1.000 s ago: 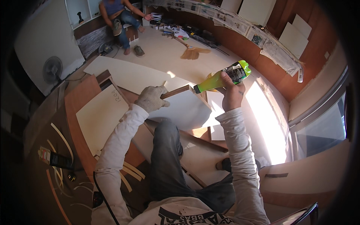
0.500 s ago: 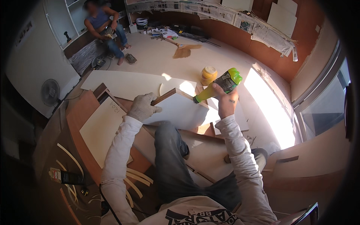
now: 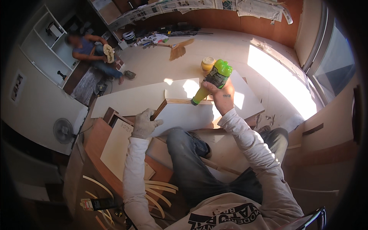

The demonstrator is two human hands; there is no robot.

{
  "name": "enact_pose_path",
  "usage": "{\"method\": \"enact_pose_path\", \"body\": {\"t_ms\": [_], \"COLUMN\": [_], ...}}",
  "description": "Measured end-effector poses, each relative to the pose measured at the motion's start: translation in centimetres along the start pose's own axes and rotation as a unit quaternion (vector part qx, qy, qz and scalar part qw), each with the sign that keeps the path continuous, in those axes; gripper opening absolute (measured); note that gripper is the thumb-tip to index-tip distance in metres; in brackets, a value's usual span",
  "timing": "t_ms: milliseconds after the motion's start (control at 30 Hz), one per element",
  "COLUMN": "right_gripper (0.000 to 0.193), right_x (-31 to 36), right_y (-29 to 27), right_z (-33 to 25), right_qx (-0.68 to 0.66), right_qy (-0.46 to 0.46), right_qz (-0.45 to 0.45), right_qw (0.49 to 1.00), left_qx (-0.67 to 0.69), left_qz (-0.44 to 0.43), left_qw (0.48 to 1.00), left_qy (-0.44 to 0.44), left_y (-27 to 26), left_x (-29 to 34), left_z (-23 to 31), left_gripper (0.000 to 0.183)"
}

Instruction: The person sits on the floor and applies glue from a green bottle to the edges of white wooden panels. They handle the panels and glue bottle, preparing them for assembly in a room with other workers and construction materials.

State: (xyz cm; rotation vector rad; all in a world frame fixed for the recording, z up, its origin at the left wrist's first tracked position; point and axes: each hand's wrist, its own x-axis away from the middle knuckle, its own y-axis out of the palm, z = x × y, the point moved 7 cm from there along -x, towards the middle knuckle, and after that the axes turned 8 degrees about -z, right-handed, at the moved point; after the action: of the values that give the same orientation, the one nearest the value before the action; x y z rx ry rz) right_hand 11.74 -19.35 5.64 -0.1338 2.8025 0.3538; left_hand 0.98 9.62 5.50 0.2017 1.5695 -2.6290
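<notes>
My left hand [image 3: 143, 125], in a pale work glove, is closed on the left corner of a white board [image 3: 180, 115] with a bare wood edge. The board stands tilted in front of my knees. In my bare right hand [image 3: 223, 98] is a green plastic bottle [image 3: 223, 69] with a dark label, tipped so its neck points down and left. The neck end is at the board's top edge; whether it touches, I cannot tell. Just behind the bottle sits a yellow jar [image 3: 207, 61] with a pale top.
Long white panels [image 3: 134, 96] lie beyond the board. At left are a cream panel [image 3: 115, 147], several curved edging strips [image 3: 159, 188], a dark can [image 3: 97, 204] and a fan [image 3: 64, 130]. A broom [image 3: 180, 50] lies farther off. Another person [image 3: 86, 51] sits at far left holding something pale.
The view has swung, shifting the room in the picture. The bottle's neck has moved left along the board's top edge toward my left hand. Both hands keep their holds.
</notes>
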Motion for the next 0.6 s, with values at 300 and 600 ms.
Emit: {"method": "enact_pose_path", "body": {"t_ms": [300,600], "right_gripper": [0.04,0.048], "right_x": [-0.1,0.3], "right_y": [0.7,2.7], "right_z": [-0.9,-6.2], "right_qx": [-0.105,-0.011], "right_qy": [0.007,-0.072], "right_qz": [0.023,-0.017], "right_qw": [0.994,0.997], "left_qx": [-0.01,0.005], "left_qz": [-0.007,-0.037], "left_qw": [1.0,0.999], "left_qy": [0.003,-0.018], "left_y": [0.3,0.8], "left_x": [-0.8,-1.7], "left_z": [0.3,2.2], "left_gripper": [0.041,0.043]}}
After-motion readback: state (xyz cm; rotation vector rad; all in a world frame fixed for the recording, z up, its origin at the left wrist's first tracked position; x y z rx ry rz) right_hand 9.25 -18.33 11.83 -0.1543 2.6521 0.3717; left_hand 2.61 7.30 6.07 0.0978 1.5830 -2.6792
